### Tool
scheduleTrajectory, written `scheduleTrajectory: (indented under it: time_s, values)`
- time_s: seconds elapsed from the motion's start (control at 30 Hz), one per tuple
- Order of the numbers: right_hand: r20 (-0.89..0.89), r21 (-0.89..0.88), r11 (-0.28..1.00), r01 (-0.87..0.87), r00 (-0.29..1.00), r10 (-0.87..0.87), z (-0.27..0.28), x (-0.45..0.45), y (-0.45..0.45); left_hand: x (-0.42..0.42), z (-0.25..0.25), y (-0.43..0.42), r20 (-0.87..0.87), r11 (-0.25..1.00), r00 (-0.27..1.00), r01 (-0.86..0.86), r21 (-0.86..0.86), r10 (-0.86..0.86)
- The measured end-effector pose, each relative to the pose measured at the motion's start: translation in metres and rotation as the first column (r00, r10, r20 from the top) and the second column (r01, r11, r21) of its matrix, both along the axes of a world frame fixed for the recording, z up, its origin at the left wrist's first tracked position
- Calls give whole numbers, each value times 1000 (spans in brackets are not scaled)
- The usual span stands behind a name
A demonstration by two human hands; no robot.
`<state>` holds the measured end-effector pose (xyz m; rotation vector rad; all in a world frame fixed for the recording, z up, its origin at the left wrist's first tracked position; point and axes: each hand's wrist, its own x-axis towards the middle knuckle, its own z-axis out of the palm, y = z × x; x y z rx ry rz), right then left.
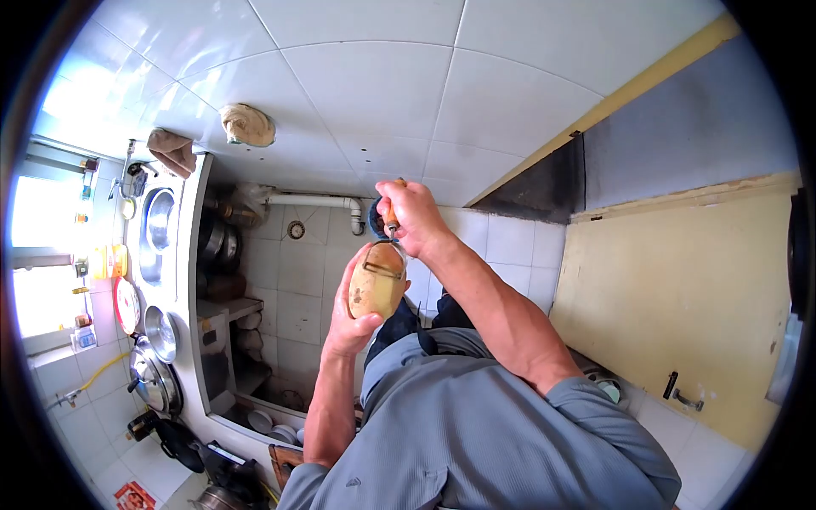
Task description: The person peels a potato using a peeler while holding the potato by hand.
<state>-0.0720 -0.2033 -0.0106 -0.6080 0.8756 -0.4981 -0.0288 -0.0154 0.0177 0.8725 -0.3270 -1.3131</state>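
A large yellowish potato (367,299), partly peeled with brown patches of skin, is held up in front of the body. My left hand (347,316) is wrapped round its left and lower side. In my right hand (410,212) is the orange-brown handle of a peeler (392,223), closed in the fingers. The peeler's metal frame lies across the upper part of the potato, touching it.
To the left runs a white counter (189,280) with a sink (158,223), a metal bowl (161,333) and a lidded pot (155,376). Open shelves below hold pots and bowls. A yellowish door (671,314) stands at the right; a white pipe (314,201) runs along the wall.
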Motion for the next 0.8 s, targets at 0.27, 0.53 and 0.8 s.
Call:
scheduleTrajectory:
  time_s: [0.27, 0.53, 0.8]
  values:
    - [-383, 4, 994, 110, 918, -100, -71, -33, -57, 7, 9, 10, 164, 994, 986, 45, -98, -29]
    - [52, -13, 1000, 23, 998, -23, 30, -3, -7, 11, -7, 8, 14, 994, 999, 45, -101, -44]
    - [-95, 53, 997, -48, 994, 53, -20, -5, -26, 14, -22, 16, 174, 997, 983, 64, -33, -57]
